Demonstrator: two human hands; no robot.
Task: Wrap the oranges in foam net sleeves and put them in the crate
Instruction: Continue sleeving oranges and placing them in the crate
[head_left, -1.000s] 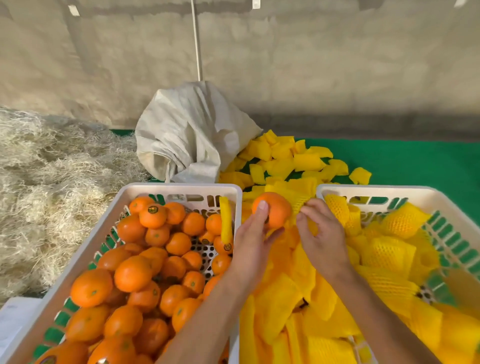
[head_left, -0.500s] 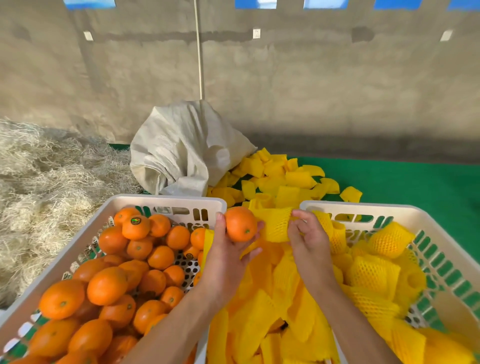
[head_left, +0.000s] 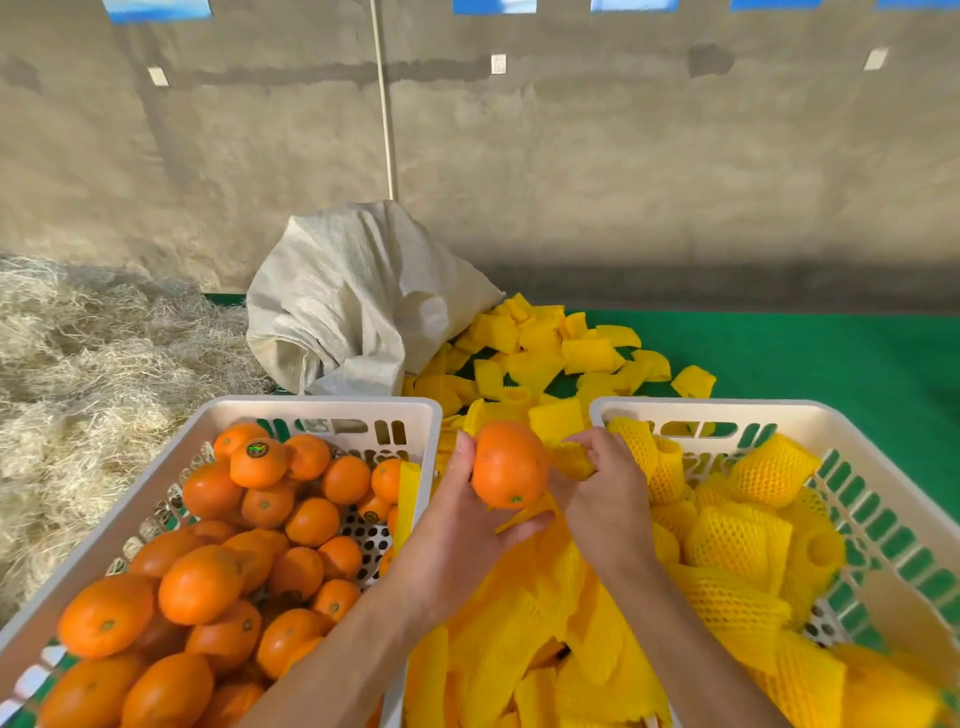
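orange (head_left: 509, 462): showing smooth, slightly glossy peel
sleeves (head_left: 737, 545): looking like matt foam mesh
crates (head_left: 332, 408): appearing smooth plastic
sack (head_left: 358, 312): possibly woven cloth

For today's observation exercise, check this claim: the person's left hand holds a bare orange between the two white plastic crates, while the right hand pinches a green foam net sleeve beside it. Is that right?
Not quite: the foam net sleeve is yellow, not green, as the head view shows. The rest stands: the left hand holds the bare orange between the two white plastic crates, and the right hand pinches the sleeve beside it.
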